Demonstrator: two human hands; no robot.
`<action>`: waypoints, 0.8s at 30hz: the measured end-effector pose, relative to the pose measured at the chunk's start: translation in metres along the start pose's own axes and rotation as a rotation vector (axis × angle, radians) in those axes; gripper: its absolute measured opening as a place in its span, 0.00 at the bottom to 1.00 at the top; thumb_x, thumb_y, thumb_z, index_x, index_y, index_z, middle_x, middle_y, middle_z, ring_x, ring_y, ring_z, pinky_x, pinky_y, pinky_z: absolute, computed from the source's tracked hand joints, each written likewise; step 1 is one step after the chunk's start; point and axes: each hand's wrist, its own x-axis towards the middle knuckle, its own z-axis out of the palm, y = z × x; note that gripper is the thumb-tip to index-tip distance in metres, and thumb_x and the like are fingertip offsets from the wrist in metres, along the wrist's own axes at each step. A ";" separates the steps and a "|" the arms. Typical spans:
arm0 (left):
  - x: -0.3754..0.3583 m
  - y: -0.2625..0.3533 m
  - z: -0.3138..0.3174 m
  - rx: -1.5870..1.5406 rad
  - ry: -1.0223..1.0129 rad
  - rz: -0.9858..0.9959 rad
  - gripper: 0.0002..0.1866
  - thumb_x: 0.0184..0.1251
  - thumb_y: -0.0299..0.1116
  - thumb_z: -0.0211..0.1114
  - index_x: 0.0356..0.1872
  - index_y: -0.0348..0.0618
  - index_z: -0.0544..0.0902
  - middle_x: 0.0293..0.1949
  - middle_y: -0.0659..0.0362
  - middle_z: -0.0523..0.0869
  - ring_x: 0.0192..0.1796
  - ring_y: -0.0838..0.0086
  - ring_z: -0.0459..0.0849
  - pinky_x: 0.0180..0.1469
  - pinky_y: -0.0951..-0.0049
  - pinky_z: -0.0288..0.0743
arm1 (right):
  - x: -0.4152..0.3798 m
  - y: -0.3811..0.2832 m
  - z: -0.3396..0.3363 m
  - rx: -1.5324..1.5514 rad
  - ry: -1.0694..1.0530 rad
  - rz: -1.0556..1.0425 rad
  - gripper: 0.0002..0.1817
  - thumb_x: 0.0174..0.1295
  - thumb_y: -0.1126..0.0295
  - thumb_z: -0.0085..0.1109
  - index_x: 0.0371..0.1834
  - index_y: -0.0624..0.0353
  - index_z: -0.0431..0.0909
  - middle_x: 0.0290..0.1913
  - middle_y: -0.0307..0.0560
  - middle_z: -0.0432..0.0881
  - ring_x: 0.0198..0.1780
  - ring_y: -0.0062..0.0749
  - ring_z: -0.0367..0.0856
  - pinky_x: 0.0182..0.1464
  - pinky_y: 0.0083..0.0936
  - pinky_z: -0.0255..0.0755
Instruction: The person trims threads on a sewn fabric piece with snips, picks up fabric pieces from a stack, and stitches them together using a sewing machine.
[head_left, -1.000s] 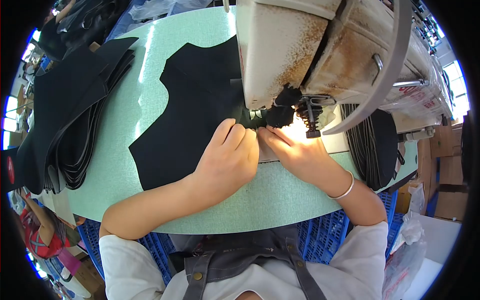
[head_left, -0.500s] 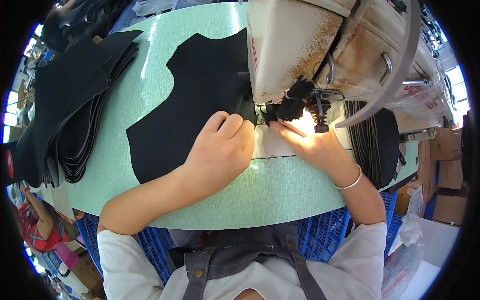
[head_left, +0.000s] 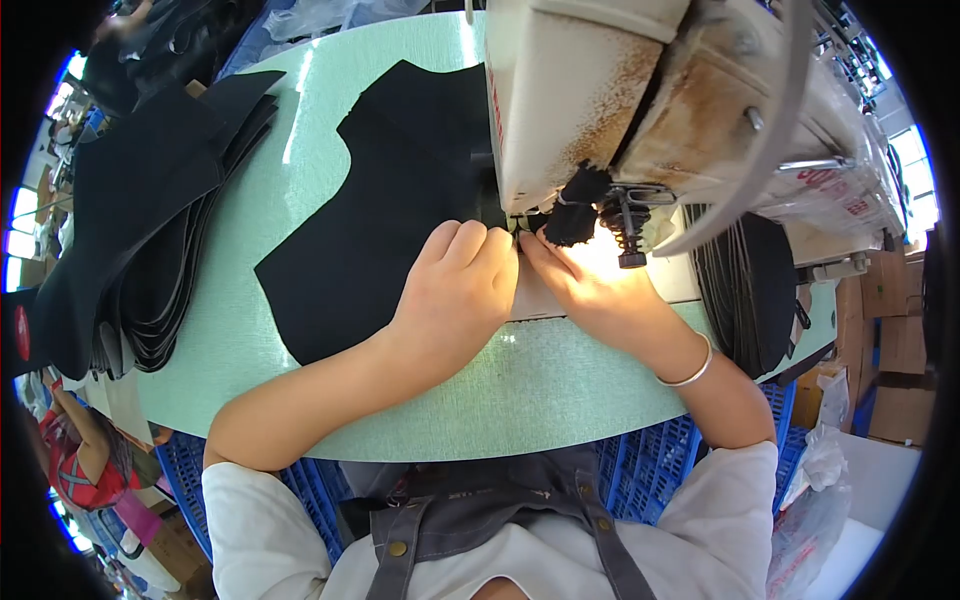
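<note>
A large black fabric piece (head_left: 390, 210) lies on the green table, its right edge under the head of a white, rust-stained sewing machine (head_left: 575, 95). My left hand (head_left: 458, 285) is closed on the fabric's right edge, just left of the needle area. Its fingers are curled, with the fingertips hidden. My right hand (head_left: 595, 290), with a bangle at the wrist, has its fingertips close together beside the presser foot, under the bright lamp light. What those fingertips hold is too small to make out. The two hands nearly touch.
A stack of black pieces (head_left: 150, 220) lies at the left of the table (head_left: 430, 420). More dark pieces (head_left: 745, 290) stand right of the machine. Blue crates (head_left: 650, 470) are below the table edge. Another person (head_left: 85, 450) is at the far left, near cardboard boxes.
Both hands have come closer together at the needle area, the right one moving left. The fabric has shifted slightly. The machine appears a little further left in view.
</note>
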 end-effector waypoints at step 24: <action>-0.020 -0.034 -0.099 -0.372 -0.584 0.075 0.15 0.43 0.28 0.70 0.34 0.42 0.77 0.26 0.58 0.74 0.37 0.61 0.81 0.36 0.63 0.72 | 0.011 0.067 -0.048 -0.177 -0.506 -0.473 0.15 0.50 0.72 0.58 0.43 0.45 0.76 0.35 0.31 0.76 0.33 0.23 0.81 0.31 0.19 0.73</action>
